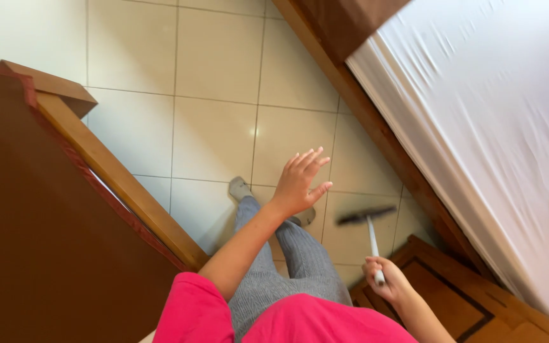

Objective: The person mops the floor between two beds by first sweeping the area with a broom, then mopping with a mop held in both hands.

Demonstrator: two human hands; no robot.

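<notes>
White and slim, the handle of a small brush sits in your right hand, fingers curled round its lower end, with the dark, blurred brush head out over the pale tiled floor just beside the wooden bed frame. Your left hand hangs empty above the tiles, fingers spread wide. The white mattress fills the right.

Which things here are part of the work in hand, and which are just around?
In use:
right hand, gripping the broom
tiled floor under the broom head
left hand, open, holding nothing

Just around:
bed
wooden furniture
</notes>
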